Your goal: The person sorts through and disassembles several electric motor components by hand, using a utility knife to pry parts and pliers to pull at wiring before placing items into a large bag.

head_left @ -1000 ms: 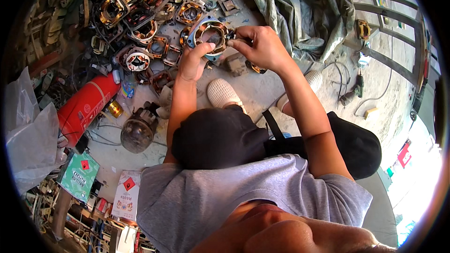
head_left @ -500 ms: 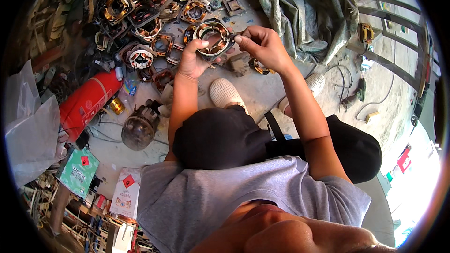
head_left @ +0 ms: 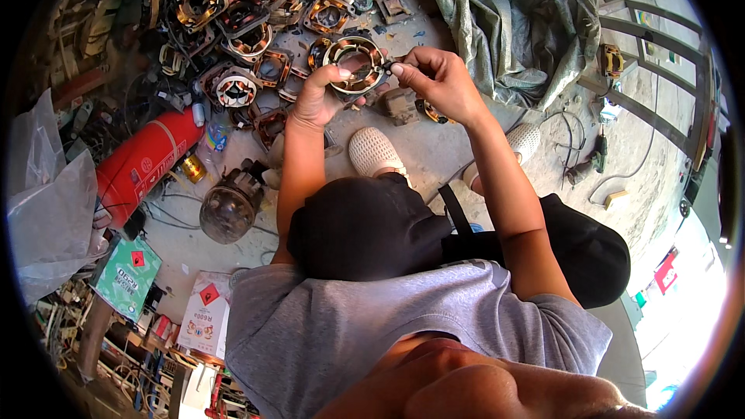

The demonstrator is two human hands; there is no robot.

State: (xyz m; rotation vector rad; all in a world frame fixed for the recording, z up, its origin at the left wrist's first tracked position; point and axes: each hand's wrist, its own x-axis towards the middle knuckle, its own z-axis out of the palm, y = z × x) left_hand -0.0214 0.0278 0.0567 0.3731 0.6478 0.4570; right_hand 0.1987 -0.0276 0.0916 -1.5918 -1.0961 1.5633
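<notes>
- A round metal motor stator with copper-coloured windings [head_left: 353, 62] is held up in the upper middle of the frame, above the concrete floor [head_left: 434, 147].
- The left hand [head_left: 318, 97] is closed on the stator's lower left rim, the thumb laid across its front; its grip is narrow and full.
- The right hand [head_left: 438, 81] is pinched at the stator's right edge, thumb and forefinger pressed together on a small dark part that is too small to be made out.
- A heap of similar copper-wound stators [head_left: 248, 15] is spread over the upper left of the frame, just beyond the held one.
- A red gas cylinder [head_left: 143, 159] is laid on its side at the left, near a dusty round motor housing [head_left: 229, 209].
- A grey-green tarpaulin [head_left: 504, 23] is crumpled at the upper right.
- A white mesh shoe [head_left: 372, 151] is seen just below the hands.
</notes>
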